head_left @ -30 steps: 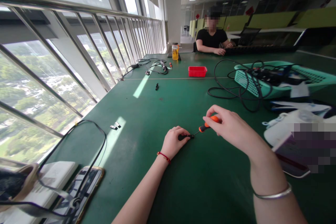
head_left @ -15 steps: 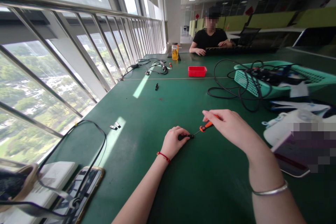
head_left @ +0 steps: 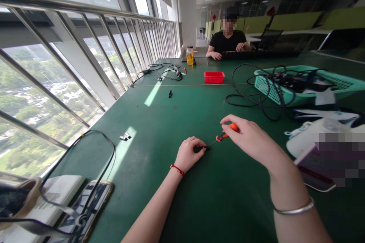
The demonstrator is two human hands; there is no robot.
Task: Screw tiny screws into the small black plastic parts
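Note:
My left hand rests on the green table, fingers curled round a small black part pinned against the surface. My right hand grips the orange-and-black handle of a small screwdriver. Its thin shaft slants down to the left and the tip meets the black part. A red cord is on my left wrist and a silver bangle on my right.
A teal basket with tangled black cables stands at the right, white devices nearer. A red tray, a yellow jar and a seated person are at the far end. A phone, a black cable and a white box lie near left.
My right hand's fingers shifted on the screwdriver handle, dipping and rising slightly, with the tip staying on the black part. The person at the far end moved their arms.

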